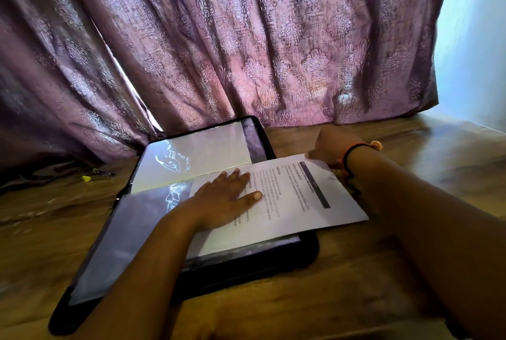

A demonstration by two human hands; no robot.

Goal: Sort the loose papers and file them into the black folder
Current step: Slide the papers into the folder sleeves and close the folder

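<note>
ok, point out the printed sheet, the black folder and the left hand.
printed sheet (301, 208), head view, mid-page beside the dark bar.
black folder (246, 271), head view, its near black edge.
left hand (221, 202), head view, back of the hand.

Print on the sheet (301, 202) too blurred to read

view: head (wide-angle) | faces: forward, down | range: close over open folder (246, 268)
</note>
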